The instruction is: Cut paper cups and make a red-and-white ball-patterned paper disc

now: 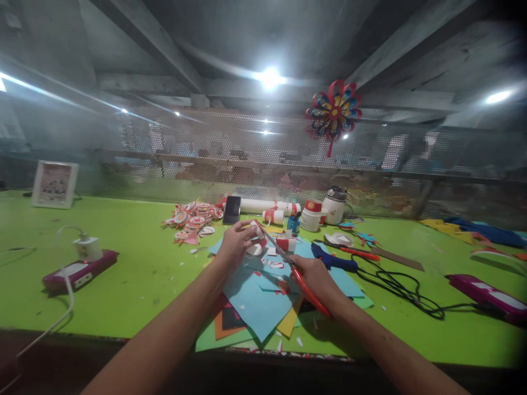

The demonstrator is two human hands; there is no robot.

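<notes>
My left hand (236,242) pinches a white and red piece of paper cup (257,228) above the coloured sheets. In my right hand (316,274) are red-handled scissors (308,291), their blades pointing up and left against the cup piece. Whether the blades are open is too small to tell. Below both hands lie light blue paper sheets (257,310) with white and red scraps (275,265) on them. A cut red and white cup (285,243) lies just beyond the scissors. Right of my right hand rests a dark blue glue gun (335,260) with a black cable.
Decorated paper discs (195,216) are heaped at the back left, beside a phone (232,210). Behind stand stacked cups (267,206), a white jar (310,219) and a flask (334,206). Purple power strips (80,271) lie on both sides of the green table (135,247).
</notes>
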